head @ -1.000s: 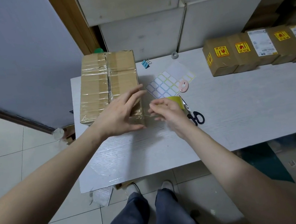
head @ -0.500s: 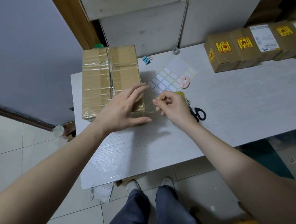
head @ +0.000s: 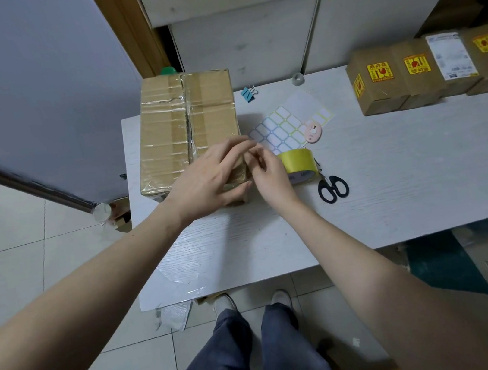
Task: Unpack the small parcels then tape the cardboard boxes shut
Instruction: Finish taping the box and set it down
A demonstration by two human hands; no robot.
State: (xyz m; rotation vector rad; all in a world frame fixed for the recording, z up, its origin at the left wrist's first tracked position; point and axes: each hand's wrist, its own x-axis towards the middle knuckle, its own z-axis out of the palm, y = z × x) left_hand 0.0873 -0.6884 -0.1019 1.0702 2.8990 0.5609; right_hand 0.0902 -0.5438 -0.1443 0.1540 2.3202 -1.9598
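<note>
The fingers of the left hand (head: 210, 180) lie spread and nearly straight over the near right corner of the large cardboard box (head: 187, 130), palm down on its taped top and thumb on the near face, pressing rather than gripping. Just right of those fingertips, the right hand (head: 269, 174) has its fingers bent inward with the tips drawn close together at the box's right edge; they seem to pinch something thin there, but whether tape is between them cannot be told. The box stands on the white table (head: 391, 162), reaching away from the left fingers toward the wall, its top seam covered with clear tape. Directly behind the right hand's knuckles, touching or nearly so, lies a yellow tape roll (head: 298, 162). Right of that hand lie black scissors (head: 332, 189); beyond its fingertips are a sheet of blank labels (head: 285, 128) and a small pink cutter (head: 313, 132). Well to the right stands a row of small parcels (head: 428, 71) with yellow stickers.
</note>
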